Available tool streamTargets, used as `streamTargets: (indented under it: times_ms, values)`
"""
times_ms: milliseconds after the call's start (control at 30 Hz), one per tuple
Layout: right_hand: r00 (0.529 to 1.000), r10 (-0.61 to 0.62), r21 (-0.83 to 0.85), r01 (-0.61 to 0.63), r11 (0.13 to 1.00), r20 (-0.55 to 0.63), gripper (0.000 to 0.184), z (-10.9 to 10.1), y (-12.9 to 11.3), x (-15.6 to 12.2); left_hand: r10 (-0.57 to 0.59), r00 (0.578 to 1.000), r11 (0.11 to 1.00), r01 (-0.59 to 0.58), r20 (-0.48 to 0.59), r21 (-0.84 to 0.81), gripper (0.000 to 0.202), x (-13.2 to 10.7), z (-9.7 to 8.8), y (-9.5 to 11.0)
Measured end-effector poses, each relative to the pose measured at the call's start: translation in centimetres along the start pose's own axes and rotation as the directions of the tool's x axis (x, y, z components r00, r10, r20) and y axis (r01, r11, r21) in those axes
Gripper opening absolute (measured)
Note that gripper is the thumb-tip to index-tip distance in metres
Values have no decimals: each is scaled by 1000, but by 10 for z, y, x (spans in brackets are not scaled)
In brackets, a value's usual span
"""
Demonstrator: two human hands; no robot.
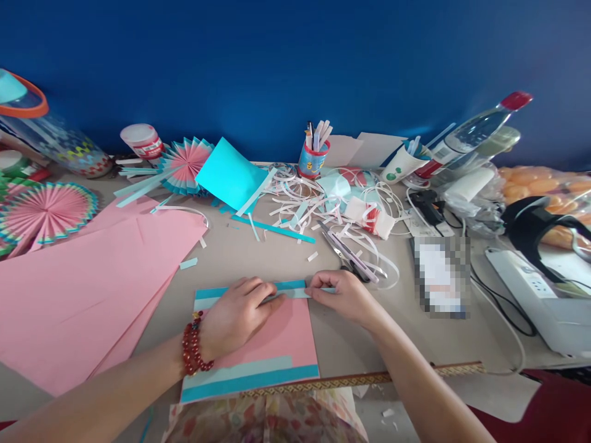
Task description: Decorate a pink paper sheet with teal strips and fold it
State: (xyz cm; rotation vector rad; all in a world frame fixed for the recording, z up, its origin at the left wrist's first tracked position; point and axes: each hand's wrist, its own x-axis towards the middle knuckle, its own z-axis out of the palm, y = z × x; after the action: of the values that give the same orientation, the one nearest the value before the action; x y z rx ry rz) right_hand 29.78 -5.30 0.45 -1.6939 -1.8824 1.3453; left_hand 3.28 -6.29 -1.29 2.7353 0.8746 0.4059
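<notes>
A pink paper sheet (pixel 281 337) with blue bands along its near and far edges lies on the table in front of me. My left hand (pixel 237 314), with a red bead bracelet at the wrist, presses its fingers down on a pale blue strip (pixel 295 293) along the sheet's far edge. My right hand (pixel 344 294) pinches the right end of that same strip, just past the sheet's corner. Scissors (pixel 348 253) lie just beyond my right hand.
Large pink sheets (pixel 78 289) cover the left. Folded paper fans (pixel 44 212) and a turquoise sheet (pixel 231 173) sit at the back left, paper scraps (pixel 318 200) and a pen cup (pixel 313 157) at the back, bottles (pixel 471 135), cables and a power strip (pixel 535 289) on the right.
</notes>
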Motion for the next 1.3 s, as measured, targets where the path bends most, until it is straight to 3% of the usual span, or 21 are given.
streamTargets:
  times_ms: [167, 467, 800, 933, 1167, 1300]
  values:
    - [1000, -5, -20, 4, 1000, -5, 25, 1, -2, 0, 15, 1000, 998, -16, 5, 63, 28, 1, 1, 1]
    - [991, -32, -326, -11, 945, -129, 12, 1, -19, -9, 31, 999, 993, -27, -30, 112, 24, 3, 0, 3]
    - [992, -22, -337, -22, 941, -127, 13, -2, -9, -10, 60, 998, 991, -58, -14, 122, 28, 3, -3, 2]
    - [992, -34, -329, -7, 944, -120, 12, -1, -7, -12, 85, 995, 981, -93, 50, 173, 31, 3, -4, 1]
    - [960, -234, -415, 152, 897, -155, 16, 4, 2, -26, 105, 992, 970, -116, 63, 212, 32, 3, -4, 1]
    - [894, -419, -577, 259, 775, -162, 26, 14, 5, -38, 102, 993, 966, -112, 52, 232, 29, 3, -2, 1]
